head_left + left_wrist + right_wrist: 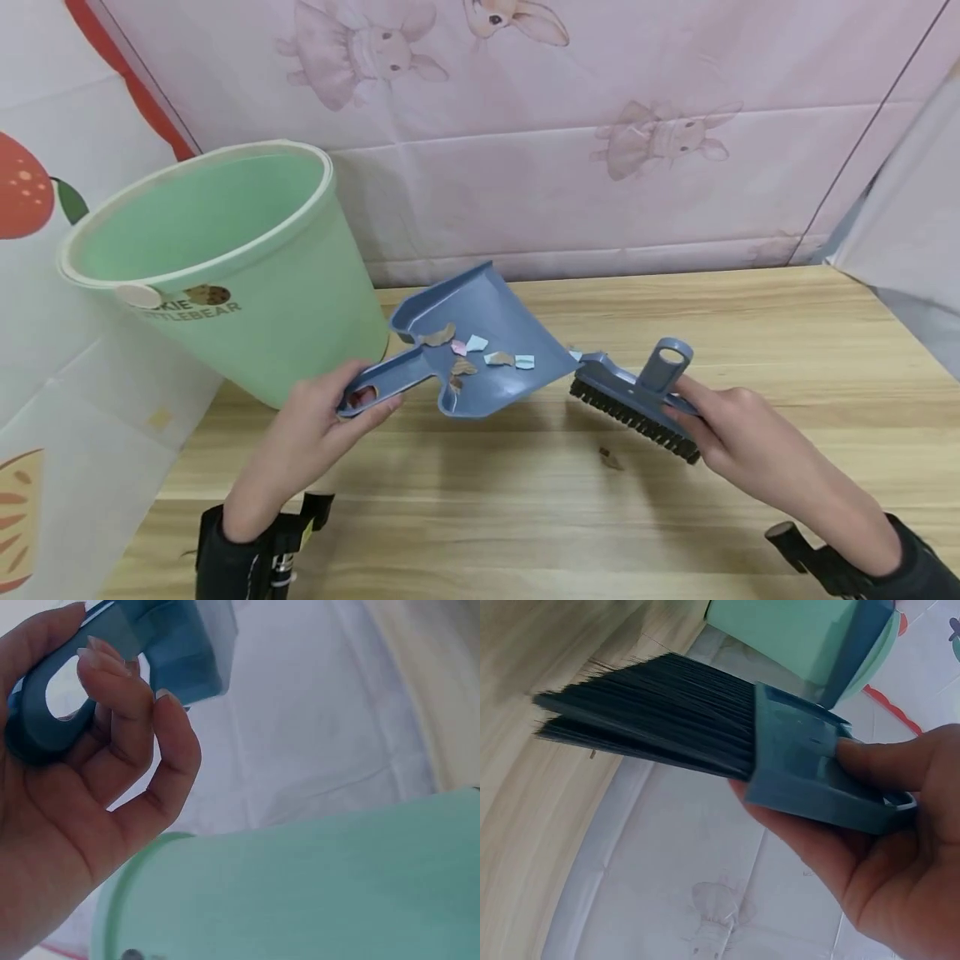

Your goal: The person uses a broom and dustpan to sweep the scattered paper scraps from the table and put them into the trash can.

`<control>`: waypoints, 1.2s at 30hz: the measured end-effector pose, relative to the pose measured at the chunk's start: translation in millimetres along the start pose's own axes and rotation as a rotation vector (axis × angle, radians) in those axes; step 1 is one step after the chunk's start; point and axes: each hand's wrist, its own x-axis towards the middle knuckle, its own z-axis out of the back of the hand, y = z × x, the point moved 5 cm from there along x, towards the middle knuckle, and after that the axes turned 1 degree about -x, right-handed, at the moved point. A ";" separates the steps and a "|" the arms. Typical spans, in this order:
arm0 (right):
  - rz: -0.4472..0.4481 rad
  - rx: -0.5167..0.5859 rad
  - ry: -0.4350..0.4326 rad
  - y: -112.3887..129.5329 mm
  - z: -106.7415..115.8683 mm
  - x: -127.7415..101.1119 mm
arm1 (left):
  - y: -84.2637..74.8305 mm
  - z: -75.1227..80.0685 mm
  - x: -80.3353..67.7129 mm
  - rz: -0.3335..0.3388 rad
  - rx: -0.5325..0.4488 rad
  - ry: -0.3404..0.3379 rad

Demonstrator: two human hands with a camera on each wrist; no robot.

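Note:
My left hand [322,412] grips the handle of a blue dustpan [480,346], lifted above the wooden table [750,333] and tilted; several paper scraps [480,357] lie in its tray. In the left wrist view my fingers [112,727] curl round the dustpan handle [45,705]. My right hand [731,429] holds a blue hand brush [637,400] with black bristles, just right of the dustpan's lip. The right wrist view shows the brush [705,727] pinched between thumb and fingers. A green bucket [225,258] leans at the left, right beside the dustpan.
One small brown scrap [609,457] lies on the table below the brush. A pink rabbit-print cloth [600,125] hangs behind the table, and a fruit-print sheet [45,250] covers the left side. The table edge falls away at the far right.

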 end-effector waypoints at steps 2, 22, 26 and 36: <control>-0.003 -0.014 0.035 -1.5 -3.5 0.1 | -2.8 4.9 4.0 -0.016 0.015 -0.041; -0.083 0.013 0.235 -7.8 -16.3 2.5 | -15.3 37.0 20.4 -0.015 0.040 -0.413; -0.077 0.021 0.252 -7.0 -18.5 5.3 | -17.4 41.8 26.3 -0.023 0.035 -0.476; -0.053 0.045 0.273 -1.7 -22.7 12.8 | -14.2 61.5 27.8 0.047 -0.130 -0.681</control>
